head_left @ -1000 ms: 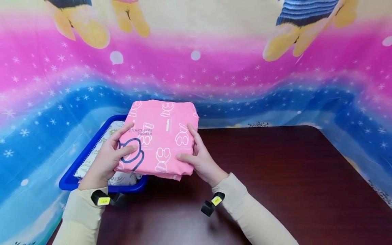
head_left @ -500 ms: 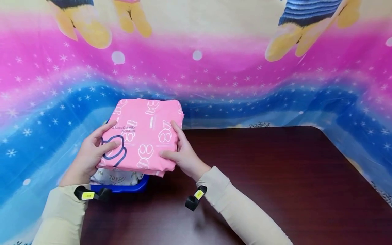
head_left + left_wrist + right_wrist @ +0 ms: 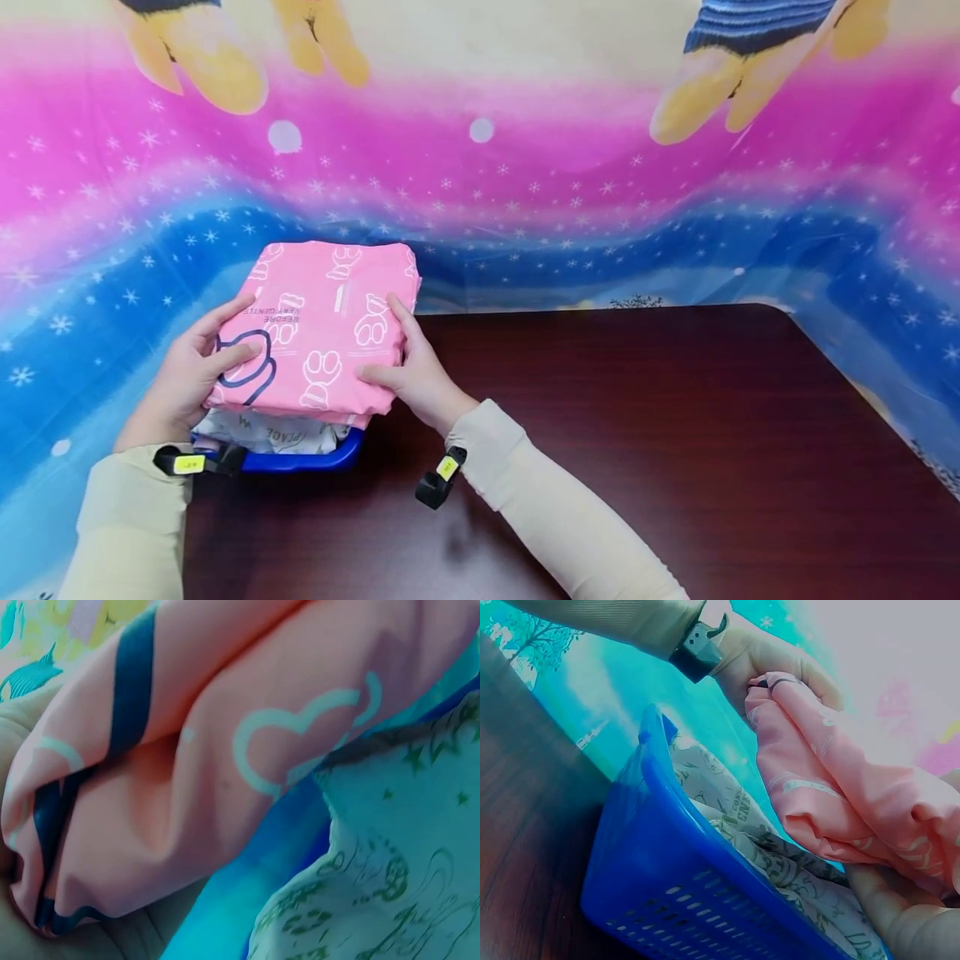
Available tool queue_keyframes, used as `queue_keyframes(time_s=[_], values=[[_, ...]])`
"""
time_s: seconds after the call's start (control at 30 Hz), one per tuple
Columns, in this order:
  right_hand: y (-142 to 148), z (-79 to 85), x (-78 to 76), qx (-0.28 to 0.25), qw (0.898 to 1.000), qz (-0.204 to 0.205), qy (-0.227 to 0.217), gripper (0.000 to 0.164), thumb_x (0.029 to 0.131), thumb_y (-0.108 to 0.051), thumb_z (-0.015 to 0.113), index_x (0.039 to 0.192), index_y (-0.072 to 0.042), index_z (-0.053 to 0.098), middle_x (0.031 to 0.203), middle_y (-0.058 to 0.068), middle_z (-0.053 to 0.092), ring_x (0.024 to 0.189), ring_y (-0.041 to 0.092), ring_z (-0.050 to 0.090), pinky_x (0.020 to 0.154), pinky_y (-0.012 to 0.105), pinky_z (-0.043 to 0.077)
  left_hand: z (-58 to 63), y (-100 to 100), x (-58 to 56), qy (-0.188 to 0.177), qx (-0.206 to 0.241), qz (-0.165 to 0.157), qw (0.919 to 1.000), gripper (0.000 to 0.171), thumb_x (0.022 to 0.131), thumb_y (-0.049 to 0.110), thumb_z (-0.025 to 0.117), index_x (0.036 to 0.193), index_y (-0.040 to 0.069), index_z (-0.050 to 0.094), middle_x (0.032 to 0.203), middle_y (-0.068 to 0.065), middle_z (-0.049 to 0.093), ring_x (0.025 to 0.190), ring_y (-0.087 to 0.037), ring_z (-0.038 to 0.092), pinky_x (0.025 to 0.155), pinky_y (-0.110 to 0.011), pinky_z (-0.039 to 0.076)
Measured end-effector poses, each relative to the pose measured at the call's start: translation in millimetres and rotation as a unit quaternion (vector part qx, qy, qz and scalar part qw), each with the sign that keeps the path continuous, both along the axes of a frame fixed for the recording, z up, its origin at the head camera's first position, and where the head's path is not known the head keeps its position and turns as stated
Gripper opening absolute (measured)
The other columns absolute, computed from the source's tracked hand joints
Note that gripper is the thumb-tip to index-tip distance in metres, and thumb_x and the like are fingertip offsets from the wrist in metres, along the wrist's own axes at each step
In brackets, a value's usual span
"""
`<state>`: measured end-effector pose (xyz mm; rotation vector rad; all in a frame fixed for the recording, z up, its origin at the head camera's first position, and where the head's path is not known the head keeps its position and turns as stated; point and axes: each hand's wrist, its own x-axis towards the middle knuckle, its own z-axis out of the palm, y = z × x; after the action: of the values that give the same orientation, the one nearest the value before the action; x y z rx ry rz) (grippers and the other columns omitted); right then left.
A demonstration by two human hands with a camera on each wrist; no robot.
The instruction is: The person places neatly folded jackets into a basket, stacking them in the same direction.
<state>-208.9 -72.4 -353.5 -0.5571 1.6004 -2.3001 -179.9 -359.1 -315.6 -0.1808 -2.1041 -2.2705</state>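
Observation:
A folded pink cloth (image 3: 322, 333) with white outline figures and a dark blue motif is held flat between both hands. My left hand (image 3: 183, 375) grips its left side, thumb on top and fingers beneath. On the right edge, my right hand (image 3: 420, 371) grips it the same way. Below it is a blue basket (image 3: 300, 461) containing a white printed cloth (image 3: 273, 432). In the right wrist view, the pink cloth (image 3: 817, 780) hangs above the basket (image 3: 645, 855), apart from the white cloth (image 3: 712, 776). The head view hides most of the basket.
The dark brown table (image 3: 615, 433) extends to the right of the basket. A colourful printed backdrop (image 3: 525, 192) surrounds its back and sides. Each wrist wears a black camera strap (image 3: 441, 477).
Both hands have moved left with the pink cloth, from the basket's right side to over it. The cloth now covers more of the basket. Both grips look the same.

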Motion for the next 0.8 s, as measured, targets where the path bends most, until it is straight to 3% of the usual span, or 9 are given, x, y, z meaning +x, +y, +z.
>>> queue_keyframes(time_s=[0.2, 0.43, 0.57, 0.63, 0.8], values=[[-9.8, -2.0, -3.9, 0.020, 1.000, 0.001, -0.011, 0.103, 0.085, 0.011, 0.071, 0.161, -0.038, 0.022, 0.146, 0.002, 0.044, 0.121, 0.021, 0.058, 0.093, 0.040, 0.056, -1.7, -13.0, -4.2, -0.001, 0.017, -0.022, 0.9996, 0.060, 0.100, -0.004, 0.056, 0.152, 0.026, 0.050, 0.116, 0.003, 0.066, 0.082, -0.019, 0.075, 0.064, -0.035, 0.060], [-19.6, -6.8, -9.9, 0.034, 0.999, -0.001, -0.032, 0.102, 0.084, 0.014, 0.070, 0.161, -0.033, 0.024, 0.148, 0.005, 0.042, 0.110, 0.023, 0.063, 0.085, 0.042, 0.059, -4.8, -28.2, -13.8, -0.023, -0.029, -0.019, 0.9991, 0.060, 0.100, -0.001, 0.058, 0.152, 0.029, 0.049, 0.110, 0.006, 0.068, 0.077, -0.019, 0.075, 0.063, -0.033, 0.060], [-26.3, -6.7, -11.6, 0.047, 0.998, 0.008, -0.034, 0.100, 0.085, 0.013, 0.070, 0.161, -0.031, 0.024, 0.150, 0.007, 0.042, 0.106, 0.024, 0.065, 0.084, 0.043, 0.059, -6.7, -38.9, -18.0, -0.044, -0.086, -0.003, 0.9953, 0.062, 0.101, 0.005, 0.061, 0.154, 0.032, 0.046, 0.109, 0.012, 0.067, 0.076, -0.017, 0.075, 0.063, -0.030, 0.060], [-28.7, -7.0, -12.8, 0.061, 0.997, 0.013, -0.036, 0.098, 0.086, 0.011, 0.071, 0.161, -0.031, 0.025, 0.150, 0.006, 0.041, 0.104, 0.024, 0.067, 0.084, 0.042, 0.059, -8.9, -43.6, -19.6, -0.051, -0.146, 0.011, 0.9879, 0.063, 0.101, 0.010, 0.062, 0.156, 0.033, 0.042, 0.108, 0.017, 0.064, 0.076, -0.013, 0.073, 0.064, -0.028, 0.060], [-27.7, -9.6, -17.3, 0.125, 0.992, 0.006, -0.013, 0.093, 0.088, 0.003, 0.074, 0.162, -0.027, 0.025, 0.152, 0.008, 0.042, 0.106, 0.026, 0.069, 0.088, 0.038, 0.058, -17.0, -48.9, -23.3, -0.039, -0.289, 0.019, 0.9565, 0.067, 0.101, 0.019, 0.064, 0.160, 0.025, 0.033, 0.109, 0.024, 0.057, 0.083, -0.002, 0.066, 0.067, -0.021, 0.057]])
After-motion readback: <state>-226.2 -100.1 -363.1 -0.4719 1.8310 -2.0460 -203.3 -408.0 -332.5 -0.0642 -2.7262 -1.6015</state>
